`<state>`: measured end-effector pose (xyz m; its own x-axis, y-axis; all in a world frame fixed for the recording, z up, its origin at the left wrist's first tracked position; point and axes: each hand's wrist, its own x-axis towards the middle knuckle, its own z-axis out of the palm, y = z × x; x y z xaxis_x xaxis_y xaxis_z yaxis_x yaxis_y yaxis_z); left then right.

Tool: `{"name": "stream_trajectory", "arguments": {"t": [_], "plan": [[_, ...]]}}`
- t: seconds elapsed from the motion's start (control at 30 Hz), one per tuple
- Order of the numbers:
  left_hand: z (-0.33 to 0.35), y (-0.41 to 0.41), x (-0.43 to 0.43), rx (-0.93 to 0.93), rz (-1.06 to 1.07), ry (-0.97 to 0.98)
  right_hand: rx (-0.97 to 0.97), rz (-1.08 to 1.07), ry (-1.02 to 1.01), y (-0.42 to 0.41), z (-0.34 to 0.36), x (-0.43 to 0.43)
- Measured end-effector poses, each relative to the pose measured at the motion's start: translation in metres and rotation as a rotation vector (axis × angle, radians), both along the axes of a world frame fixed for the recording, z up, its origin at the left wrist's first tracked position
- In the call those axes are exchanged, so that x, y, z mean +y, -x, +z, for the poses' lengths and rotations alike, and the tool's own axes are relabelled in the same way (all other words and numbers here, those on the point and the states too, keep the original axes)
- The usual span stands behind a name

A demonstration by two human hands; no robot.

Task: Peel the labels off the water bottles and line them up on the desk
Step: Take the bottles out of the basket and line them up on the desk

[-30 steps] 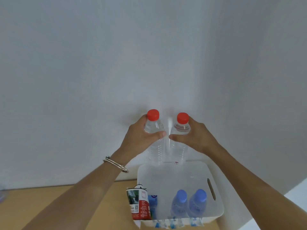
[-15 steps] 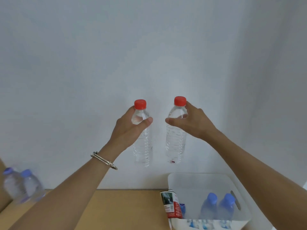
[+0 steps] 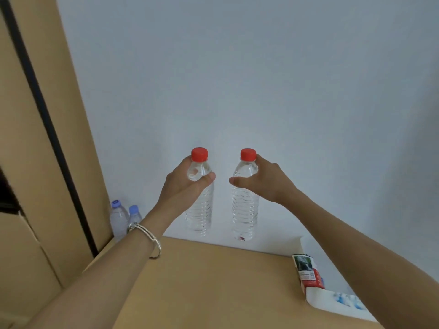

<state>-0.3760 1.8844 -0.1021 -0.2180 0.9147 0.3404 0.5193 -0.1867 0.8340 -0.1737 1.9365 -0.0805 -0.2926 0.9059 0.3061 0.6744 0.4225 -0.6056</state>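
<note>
Left hand [image 3: 187, 184] grips shoulder of clear ribbed plastic bottle with red cap [image 3: 200, 210], thumb wrapped across front. Right hand [image 3: 266, 184] pinches neck of second clear red-capped bottle [image 3: 244, 214]. Both bottles upright, bare of labels, side by side but apart, bases at far edge of tan wooden worktop [image 3: 213, 281]; contact with it unclear. Silver bracelet [image 3: 145, 233] on left wrist. Two blue-capped clear bottles [image 3: 118, 217] stand far left by wall. Red-and-white printed label [image 3: 307, 271] near right, at rim of white plastic bin [image 3: 332, 300].
</note>
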Motion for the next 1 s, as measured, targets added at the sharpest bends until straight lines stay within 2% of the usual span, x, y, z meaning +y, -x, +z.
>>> {"name": "stream_trajectory", "arguments": {"t": [0.5,0.8,1.0], "plan": [[-0.023,0.046,-0.002,0.006,0.104,0.075,-0.049,0.097,0.042,0.049,-0.032,0.013],[-0.048,0.05,0.043,0.016,0.144,0.149,-0.1,0.161,0.103,0.056,-0.051,0.064],[-0.08,0.05,0.071,-0.024,0.147,0.222,-0.125,0.207,0.209,0.066,-0.091,0.097]]}}
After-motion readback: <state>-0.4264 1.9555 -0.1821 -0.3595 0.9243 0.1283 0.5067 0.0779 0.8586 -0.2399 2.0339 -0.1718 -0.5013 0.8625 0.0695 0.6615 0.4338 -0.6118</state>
